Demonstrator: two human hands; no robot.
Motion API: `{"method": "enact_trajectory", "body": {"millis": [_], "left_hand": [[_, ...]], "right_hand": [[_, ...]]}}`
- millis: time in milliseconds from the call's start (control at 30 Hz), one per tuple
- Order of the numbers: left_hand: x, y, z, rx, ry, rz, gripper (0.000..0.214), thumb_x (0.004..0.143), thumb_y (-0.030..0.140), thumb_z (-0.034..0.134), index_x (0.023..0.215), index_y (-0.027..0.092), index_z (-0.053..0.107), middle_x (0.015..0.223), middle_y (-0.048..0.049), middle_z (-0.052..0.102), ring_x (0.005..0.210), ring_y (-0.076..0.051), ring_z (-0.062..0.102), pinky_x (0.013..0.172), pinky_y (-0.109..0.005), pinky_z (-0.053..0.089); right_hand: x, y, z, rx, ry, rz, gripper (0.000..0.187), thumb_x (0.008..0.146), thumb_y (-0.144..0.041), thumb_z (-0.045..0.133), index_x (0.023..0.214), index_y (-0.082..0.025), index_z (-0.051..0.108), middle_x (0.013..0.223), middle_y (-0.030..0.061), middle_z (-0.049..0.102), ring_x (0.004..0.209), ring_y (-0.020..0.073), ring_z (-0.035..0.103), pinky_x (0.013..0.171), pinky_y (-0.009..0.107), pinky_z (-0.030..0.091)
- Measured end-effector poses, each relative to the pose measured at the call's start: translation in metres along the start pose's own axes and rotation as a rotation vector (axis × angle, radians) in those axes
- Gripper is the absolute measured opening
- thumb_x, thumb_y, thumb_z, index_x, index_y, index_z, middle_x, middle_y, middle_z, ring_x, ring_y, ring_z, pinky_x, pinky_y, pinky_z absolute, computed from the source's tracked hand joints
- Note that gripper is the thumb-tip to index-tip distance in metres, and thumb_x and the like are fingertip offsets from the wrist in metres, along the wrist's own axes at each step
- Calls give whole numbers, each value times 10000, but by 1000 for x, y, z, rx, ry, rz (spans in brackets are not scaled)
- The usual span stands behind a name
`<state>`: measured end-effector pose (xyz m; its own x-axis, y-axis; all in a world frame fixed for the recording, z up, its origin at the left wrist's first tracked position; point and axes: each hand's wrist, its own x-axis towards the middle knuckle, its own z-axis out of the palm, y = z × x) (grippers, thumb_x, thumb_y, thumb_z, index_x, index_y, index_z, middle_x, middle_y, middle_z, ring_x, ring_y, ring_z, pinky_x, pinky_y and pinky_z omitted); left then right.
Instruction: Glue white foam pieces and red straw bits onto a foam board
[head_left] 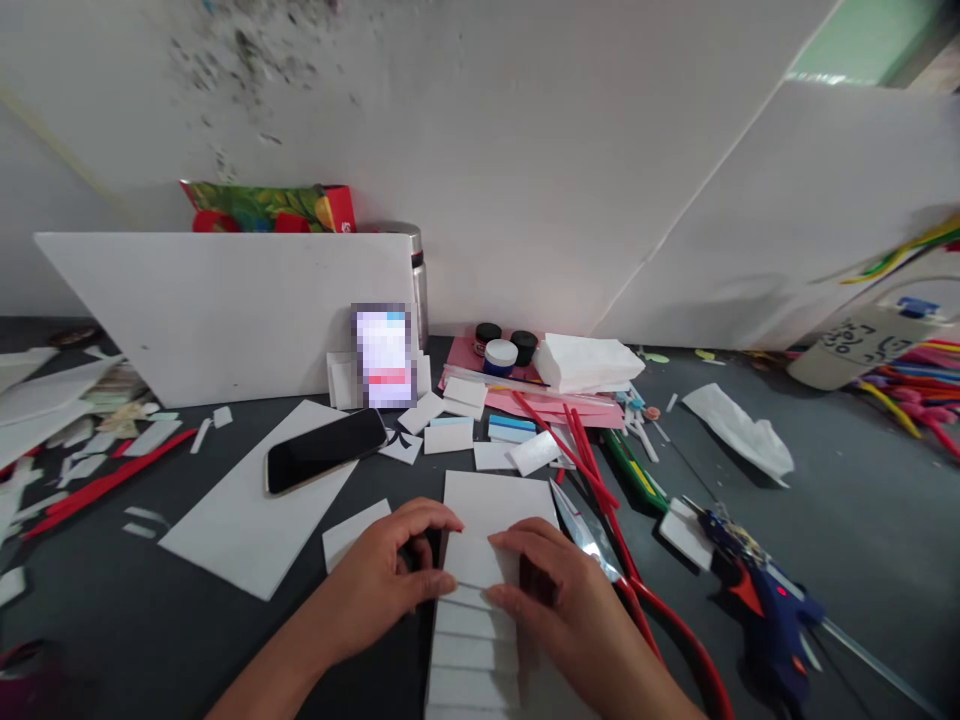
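My left hand (pixel 394 575) and my right hand (pixel 555 595) both pinch a small white foam piece (pixel 471 560) between fingers and thumbs. The piece stands over a long white board (pixel 495 500) on the dark table, above a stack of several white strips (pixel 469 650) laid like steps. Red-handled scissors (pixel 600 545) lie just right of my right hand. A small white rectangle (pixel 349 535) lies left of my left hand.
A black phone (pixel 324 450) rests on a white sheet (pixel 247 520). A blue glue gun (pixel 765 590) lies at right. Paint jars (pixel 501 350), pink paper, small white pieces and red sticks (pixel 585 455) fill the middle. White boards lean against the wall.
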<state>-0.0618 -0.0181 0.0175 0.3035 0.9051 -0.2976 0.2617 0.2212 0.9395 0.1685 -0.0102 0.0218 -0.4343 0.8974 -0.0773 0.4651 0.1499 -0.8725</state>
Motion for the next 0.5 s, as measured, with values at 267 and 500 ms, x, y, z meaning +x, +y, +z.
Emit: {"method": "enact_trajectory", "body": {"millis": [267, 500], "left_hand": [[1, 2, -1, -5, -10, 11, 375, 752, 221, 704, 1119, 262, 645, 1241, -21, 543, 763, -122, 510, 514, -191, 490], [1, -2, -1, 14, 8, -7, 413, 759, 266, 711, 1165, 257, 633, 1260, -43, 544, 768, -129, 538, 535, -209, 484]], "right_hand": [[1, 2, 1, 35, 24, 20, 272, 819, -223, 730, 1087, -233, 689, 1018, 13, 645, 787, 156, 602, 701, 272, 461], [1, 0, 2, 39, 42, 18, 268, 819, -198, 721, 1084, -226, 690, 1020, 20, 646, 771, 157, 597, 703, 277, 464]]}}
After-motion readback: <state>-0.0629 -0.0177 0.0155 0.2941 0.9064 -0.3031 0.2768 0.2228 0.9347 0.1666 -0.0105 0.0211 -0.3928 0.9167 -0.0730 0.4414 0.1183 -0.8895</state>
